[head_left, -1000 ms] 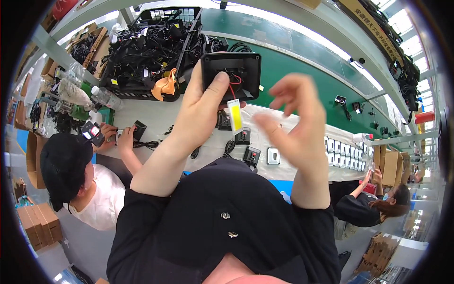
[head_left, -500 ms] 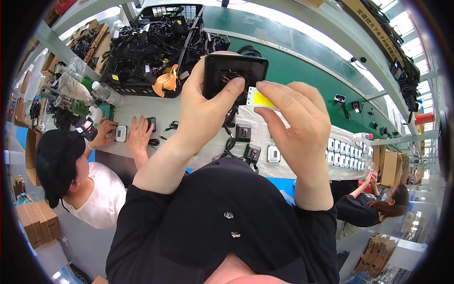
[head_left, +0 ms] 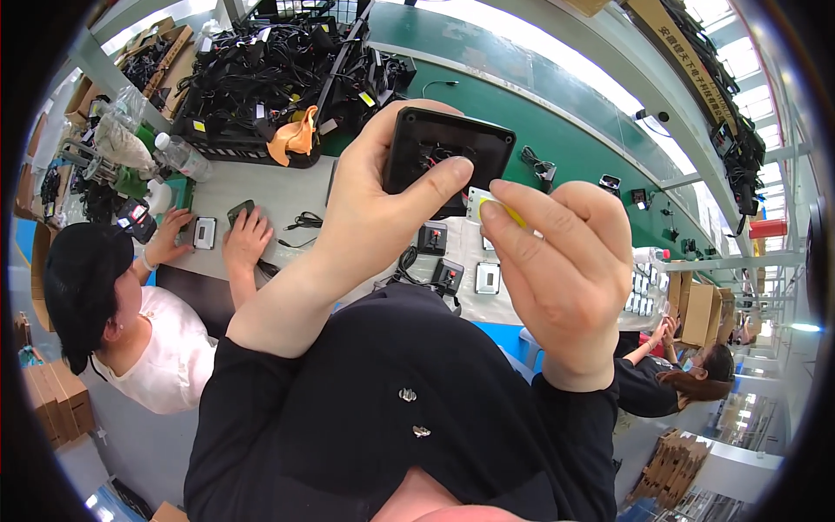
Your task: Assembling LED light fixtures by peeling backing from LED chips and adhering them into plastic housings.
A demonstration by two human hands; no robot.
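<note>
A line of dark printed characters (head_left: 691, 70) is borne by the long brown carton (head_left: 678, 63) on the overhead shelf (head_left: 681, 126) at upper right.

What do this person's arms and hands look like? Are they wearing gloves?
No gloves! The left hand and right hand are bare, with no rings, watches or bracelets showing. The forearms are bare too. The plain black left sleeve and right sleeve end around the elbows.
</note>
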